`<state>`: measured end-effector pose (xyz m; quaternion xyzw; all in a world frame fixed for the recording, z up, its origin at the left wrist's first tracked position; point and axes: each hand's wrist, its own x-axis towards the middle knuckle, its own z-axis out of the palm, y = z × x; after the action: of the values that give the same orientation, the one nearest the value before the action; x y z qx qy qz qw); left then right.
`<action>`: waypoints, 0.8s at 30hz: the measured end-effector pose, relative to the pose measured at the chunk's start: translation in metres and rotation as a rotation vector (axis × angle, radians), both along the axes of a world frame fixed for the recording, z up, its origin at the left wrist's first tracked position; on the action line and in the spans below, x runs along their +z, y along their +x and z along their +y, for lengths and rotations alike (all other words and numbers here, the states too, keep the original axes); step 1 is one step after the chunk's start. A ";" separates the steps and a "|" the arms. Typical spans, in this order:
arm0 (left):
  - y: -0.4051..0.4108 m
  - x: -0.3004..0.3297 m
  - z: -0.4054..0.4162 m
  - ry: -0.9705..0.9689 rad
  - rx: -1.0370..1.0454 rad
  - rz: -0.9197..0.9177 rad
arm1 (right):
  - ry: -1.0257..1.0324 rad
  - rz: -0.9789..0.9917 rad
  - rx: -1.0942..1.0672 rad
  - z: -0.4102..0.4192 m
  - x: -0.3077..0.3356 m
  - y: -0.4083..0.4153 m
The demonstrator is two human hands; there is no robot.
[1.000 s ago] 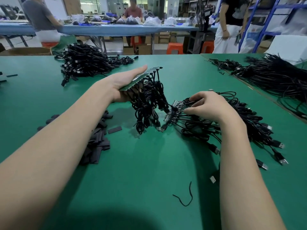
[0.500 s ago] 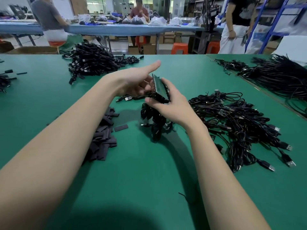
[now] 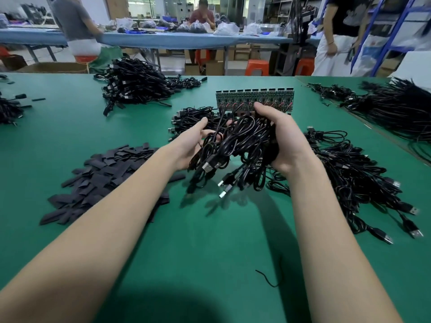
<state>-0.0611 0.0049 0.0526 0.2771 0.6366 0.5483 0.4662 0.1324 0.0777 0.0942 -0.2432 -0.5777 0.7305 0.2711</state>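
Green matting covers the work table [image 3: 210, 241], which fills most of the frame, and behind its far edge the room is a workshop with a long blue table [image 3: 163, 40], orange stools [image 3: 256, 66] and three persons at the top. Just above the centre of the frame, lifted over the mat, both hands hold a circuit board panel [image 3: 255, 99] with its cable bundle [image 3: 242, 145]. The panel stands on its edge, its long axis runs from left to right across the frame, and its face is turned to the camera. The black cables hang from its lower edge, and their USB plugs point down toward the lower left. The left hand [image 3: 193, 143] cups the bundle from the left, its fingers curled among the cables. The right hand [image 3: 284, 138] grips the bundle from the right, with the thumb touching the lower part of the panel. At the left of the frame lies a heap of flat black sleeves [image 3: 102, 176]. One cable pile [image 3: 135, 87] is at the upper left, another cable heap [image 3: 356, 180] lies just right of the right forearm, and a third cable mass [image 3: 401, 106] is at the far right edge. A short loose wire [image 3: 268, 279] lies on the mat low in the frame.
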 end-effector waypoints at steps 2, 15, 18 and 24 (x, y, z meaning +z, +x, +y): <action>0.000 -0.006 -0.005 0.007 -0.010 -0.082 | -0.058 0.039 0.089 0.001 -0.003 0.004; -0.003 -0.021 -0.019 0.082 0.212 -0.344 | -0.050 -0.318 0.094 -0.020 -0.064 -0.034; -0.002 -0.023 -0.020 0.099 0.186 -0.292 | -0.071 -0.263 0.037 -0.018 -0.066 -0.033; 0.009 -0.022 -0.043 0.164 -0.047 -0.082 | -0.316 -0.030 0.054 -0.010 -0.069 -0.032</action>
<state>-0.0521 -0.0386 0.0309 0.3064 0.5632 0.5984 0.4805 0.1008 0.0674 0.0255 -0.2779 -0.4661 0.8156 0.2010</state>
